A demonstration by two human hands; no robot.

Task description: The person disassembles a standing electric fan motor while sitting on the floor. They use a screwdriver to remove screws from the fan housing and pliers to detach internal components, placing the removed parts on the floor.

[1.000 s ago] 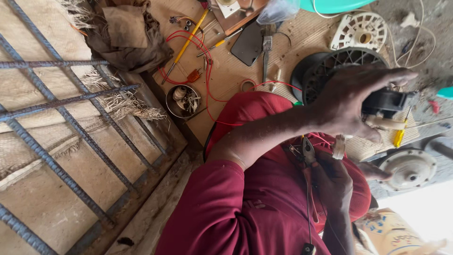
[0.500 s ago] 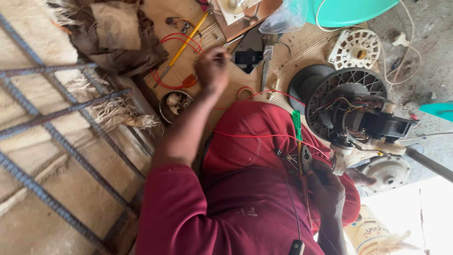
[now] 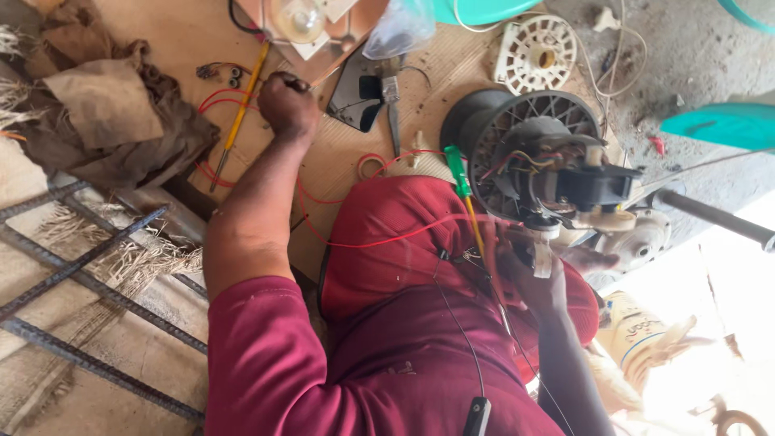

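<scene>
Left hand [image 3: 286, 103], which gripped the fan motor a second ago, has swung away and now rests fisted on the cardboard mat [image 3: 339, 161] beside a yellow-handled tool [image 3: 239, 113]; contents of fist cannot be told. Motor assembly [image 3: 557, 173] now sits free against the raised knee, right of that hand. Right hand [image 3: 537, 278] is curled below the motor, around a green-handled screwdriver [image 3: 464, 190]. Rough concrete floor, rebar at the far left.

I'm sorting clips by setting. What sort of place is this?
Probably an informal repair spot on the ground, for small electrical appliances. A stripped fan motor in its black housing, loose red wires, and a green-handled screwdriver lie on a cardboard sheet over bare concrete.
</scene>
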